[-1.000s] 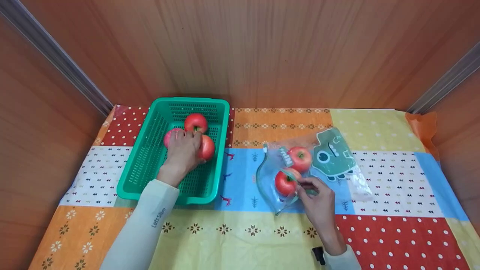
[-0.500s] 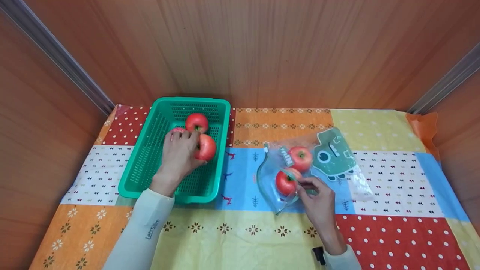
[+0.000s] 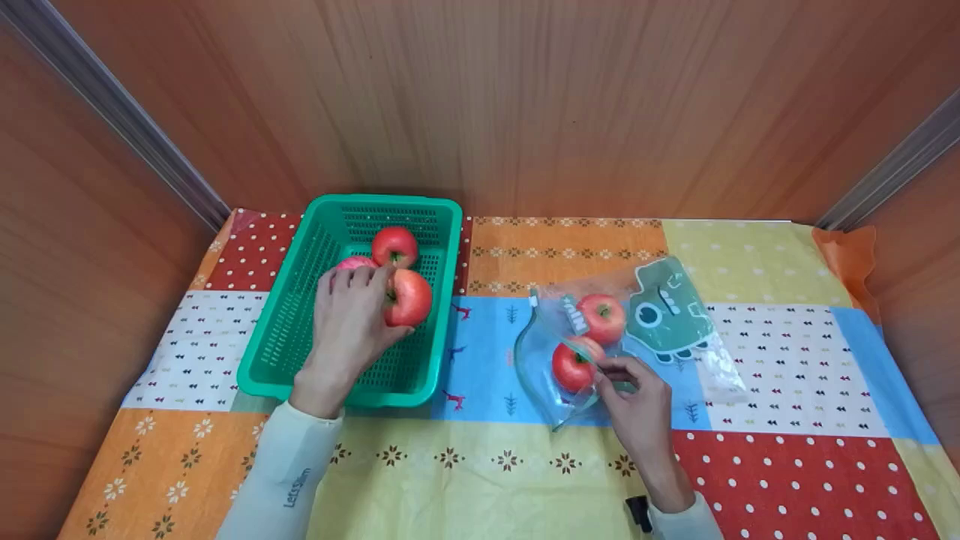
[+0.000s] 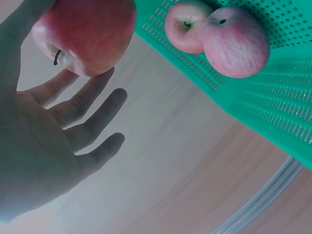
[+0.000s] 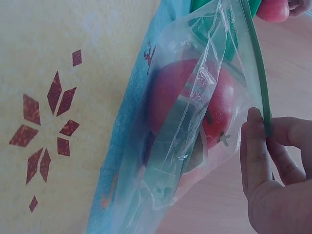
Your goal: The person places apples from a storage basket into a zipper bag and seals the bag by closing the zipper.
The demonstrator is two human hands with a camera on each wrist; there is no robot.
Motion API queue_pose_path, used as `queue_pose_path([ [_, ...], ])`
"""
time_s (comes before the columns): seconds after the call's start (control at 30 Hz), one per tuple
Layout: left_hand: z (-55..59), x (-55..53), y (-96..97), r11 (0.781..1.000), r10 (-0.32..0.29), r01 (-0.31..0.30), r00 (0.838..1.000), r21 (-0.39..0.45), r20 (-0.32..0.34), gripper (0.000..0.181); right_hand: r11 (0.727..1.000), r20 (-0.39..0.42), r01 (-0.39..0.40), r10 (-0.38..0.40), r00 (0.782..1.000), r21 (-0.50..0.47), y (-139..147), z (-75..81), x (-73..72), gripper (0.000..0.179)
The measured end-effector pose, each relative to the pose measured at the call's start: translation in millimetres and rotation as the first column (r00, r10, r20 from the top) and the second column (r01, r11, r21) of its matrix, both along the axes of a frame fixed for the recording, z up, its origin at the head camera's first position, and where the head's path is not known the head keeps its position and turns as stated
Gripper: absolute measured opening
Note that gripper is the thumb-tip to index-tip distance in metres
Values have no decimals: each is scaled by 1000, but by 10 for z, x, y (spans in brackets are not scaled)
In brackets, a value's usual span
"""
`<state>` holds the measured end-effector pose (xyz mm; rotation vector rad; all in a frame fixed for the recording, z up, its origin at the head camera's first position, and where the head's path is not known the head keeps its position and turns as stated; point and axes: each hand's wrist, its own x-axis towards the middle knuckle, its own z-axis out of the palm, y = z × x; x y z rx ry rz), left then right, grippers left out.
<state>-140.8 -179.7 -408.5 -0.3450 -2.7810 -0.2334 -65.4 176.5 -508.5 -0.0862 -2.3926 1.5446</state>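
Apple (image 3: 411, 298): likely firm, slick, bruisable; best gripped round its sides. Pinched in left hand (image 3: 346, 322), with outer fingers (image 4: 99, 120) off it. With right hand (image 3: 639, 394), pinching bag (image 3: 646, 315) by its edge.

Both hands (image 3: 346, 319) (image 3: 639, 401) in pinch grips

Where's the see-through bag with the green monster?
In the head view, the see-through bag lies on the patchwork cloth, right of the green basket, with two apples inside and the right hand pinching its edge.
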Motion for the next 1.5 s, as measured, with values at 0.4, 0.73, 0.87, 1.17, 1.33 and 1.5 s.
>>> queue_pose_path([
  [0.4,94,212,175,996,5,-3,1000,90,-22,89,1000,22,8,-8,1000,3,-7,2,7,20],
  [0.73,76,363,373,993,-32,38,998,114,-51,85,1000,21,5,-5,1000,-9,2,4,13,21],
  [0.87,44,400,456,992,-51,56,997,114,-51,85,1000,2,11,-11,1000,-1,11,8,16,21],
  [1.17,-53,449,658,991,-95,100,994,95,-48,84,1000,-14,14,-14,1000,19,1,2,11,20],
  [1.33,-122,475,766,986,-136,136,991,96,-3,82,1000,7,6,-6,1000,7,0,6,15,21],
  [1.5,-198,500,857,982,-170,170,985,86,-3,80,1000,24,4,-4,1000,-3,-1,9,11,21],
])
